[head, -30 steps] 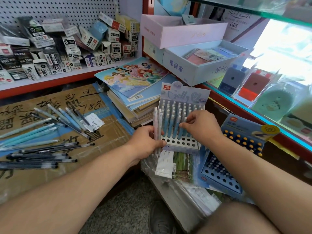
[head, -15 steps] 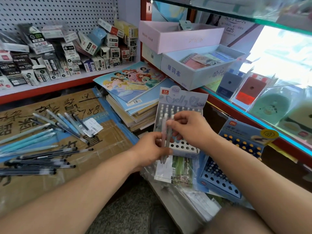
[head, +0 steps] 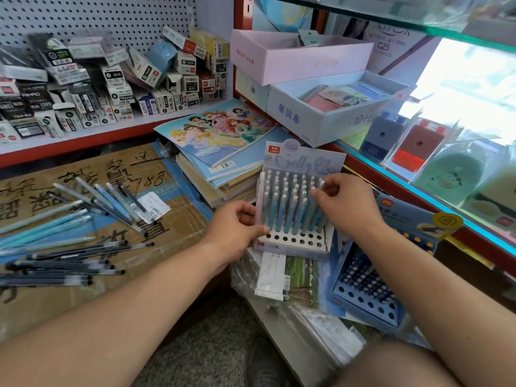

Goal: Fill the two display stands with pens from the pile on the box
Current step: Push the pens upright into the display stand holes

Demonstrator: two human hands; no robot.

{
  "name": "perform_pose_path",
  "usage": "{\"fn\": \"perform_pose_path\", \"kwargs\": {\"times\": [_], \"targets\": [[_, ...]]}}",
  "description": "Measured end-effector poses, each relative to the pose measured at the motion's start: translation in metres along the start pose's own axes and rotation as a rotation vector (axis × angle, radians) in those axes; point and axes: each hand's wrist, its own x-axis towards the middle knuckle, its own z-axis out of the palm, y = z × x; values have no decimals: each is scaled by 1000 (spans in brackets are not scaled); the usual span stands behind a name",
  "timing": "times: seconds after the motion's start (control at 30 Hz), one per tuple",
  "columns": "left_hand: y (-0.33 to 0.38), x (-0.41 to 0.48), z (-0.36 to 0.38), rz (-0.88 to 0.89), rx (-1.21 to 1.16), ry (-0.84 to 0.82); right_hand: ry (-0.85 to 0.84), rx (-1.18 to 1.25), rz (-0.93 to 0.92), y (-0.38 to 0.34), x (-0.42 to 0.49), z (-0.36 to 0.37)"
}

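A pale blue display stand with a white holed base stands in front of me, its back rows full of blue pens. My left hand grips a pale pink pen against the stand's left edge. My right hand pinches the top of a blue pen standing in the stand's right column. A darker blue stand lies lower right with several holes bare. The pen pile lies on the cardboard box at left.
A stack of picture notebooks sits behind the stand. Plastic-wrapped booklets lie under both stands. Small boxes fill the left shelf. A red-framed glass counter runs along the right, with open cardboard trays on it.
My right hand took a pen from those in my left hand, carried it across and set it in the stand's right column. My left hand stayed at the stand's left edge.
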Motion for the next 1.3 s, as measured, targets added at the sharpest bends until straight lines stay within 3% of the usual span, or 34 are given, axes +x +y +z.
{"fn": "perform_pose_path", "kwargs": {"times": [0.7,0.83,0.93,1.0,1.13,1.3], "targets": [[-2,-3,6,57,103,-85,-167,-183,61,-10,-7,-3],[-2,-4,9,67,122,-107,-56,-14,10,-19,-10,-8],[-1,-4,13,104,125,-136,-191,208,-4,-34,-18,0],[0,-4,16,139,149,-141,-239,196,-53,-39,-22,7],[0,0,20,183,203,-98,-176,199,-68,-34,-19,1],[-7,14,7,197,383,84,11,12,-79,-18,-9,-21]]}}
